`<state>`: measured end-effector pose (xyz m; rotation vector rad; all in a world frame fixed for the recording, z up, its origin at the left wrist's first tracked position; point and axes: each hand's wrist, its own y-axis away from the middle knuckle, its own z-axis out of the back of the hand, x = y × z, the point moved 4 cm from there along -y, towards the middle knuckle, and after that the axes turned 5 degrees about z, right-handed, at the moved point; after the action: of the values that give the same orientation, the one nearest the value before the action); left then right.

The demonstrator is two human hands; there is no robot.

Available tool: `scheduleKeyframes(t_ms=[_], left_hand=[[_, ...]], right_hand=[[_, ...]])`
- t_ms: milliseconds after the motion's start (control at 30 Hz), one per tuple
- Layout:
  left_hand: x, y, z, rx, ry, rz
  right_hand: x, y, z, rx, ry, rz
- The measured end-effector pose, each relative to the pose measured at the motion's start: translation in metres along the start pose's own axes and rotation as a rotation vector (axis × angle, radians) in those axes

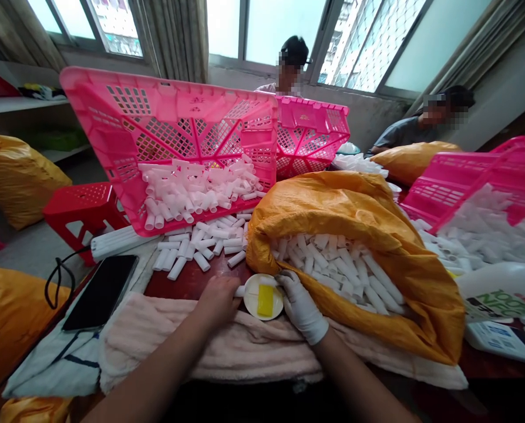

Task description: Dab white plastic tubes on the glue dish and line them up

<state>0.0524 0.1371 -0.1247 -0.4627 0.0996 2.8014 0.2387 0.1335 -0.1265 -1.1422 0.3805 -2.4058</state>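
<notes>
Orange sack [354, 202] beside gloved right hand [298, 301]

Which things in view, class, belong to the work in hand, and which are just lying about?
Apparently part of the work:
- left hand
- gloved right hand
- white dish
- yellow piece
- white tubes
- open orange sack
- nearest pink basket

Apparently lying about:
- phone
- red stool
- white bottle

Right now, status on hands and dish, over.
Left hand gripping white tube. Gloved right hand at right rim of round dish. Yellow piece on dish. Orange sack close beside right hand.
</notes>
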Motion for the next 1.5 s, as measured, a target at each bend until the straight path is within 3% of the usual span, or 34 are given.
scheduleKeyframes(t_ms=[400, 900, 1167, 1267, 1400, 1500], left_hand=[[0.002, 0.001, 0.0, -0.023, 0.006, 0.012], [0.008, -0.001, -0.006, -0.014, 0.018, -0.009], [0.004, 0.001, -0.002, 0.002, -0.008, -0.009], [0.001, 0.006, 0.006, -0.115, -0.016, -0.002], [-0.004, 0.01, 0.011, -0.182, 0.006, -0.054], [-0.01, 0.011, 0.01, -0.151, 0.052, -0.126]], right_hand=[[0.004, 0.0, 0.004, -0.012, -0.05, 0.007], [-0.008, 0.006, 0.004, 0.013, -0.04, 0.013], [-0.001, 0.004, 0.009, -0.143, -0.061, 0.161], [0.002, 0.005, 0.017, -0.255, -0.258, 0.056], [0.013, 0.01, 0.017, -0.23, -0.487, -0.161], [0.033, 0.011, 0.021, -0.215, -0.502, -0.092]])
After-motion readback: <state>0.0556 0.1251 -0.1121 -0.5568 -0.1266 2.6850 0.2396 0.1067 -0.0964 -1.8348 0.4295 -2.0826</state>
